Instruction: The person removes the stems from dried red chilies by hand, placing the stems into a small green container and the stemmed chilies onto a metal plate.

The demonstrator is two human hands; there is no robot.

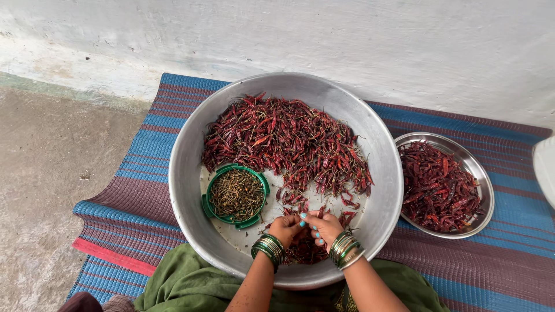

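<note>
Hands: left (pixel 286 227) and right (pixel 325 226) pinch one dried chilli (pixel 305 220) | over basin (pixel 191 144)

Two bare hands show, a left hand (pixel 286 227) and a right hand (pixel 324 226), each with a stack of green and metal bangles at the wrist, too tightly stacked to count. There are three containers: one wide round steel basin (pixel 191 150), one smaller shallow steel plate (pixel 484 179) and one small round green plastic lid (pixel 206 203) filled with dry stems. The dried red chillies lie in two lots, a heap in the basin (pixel 283 138) and a heap on the plate (pixel 436 188), too many to count, on one striped blue and maroon woven mat (pixel 139 190).
</note>
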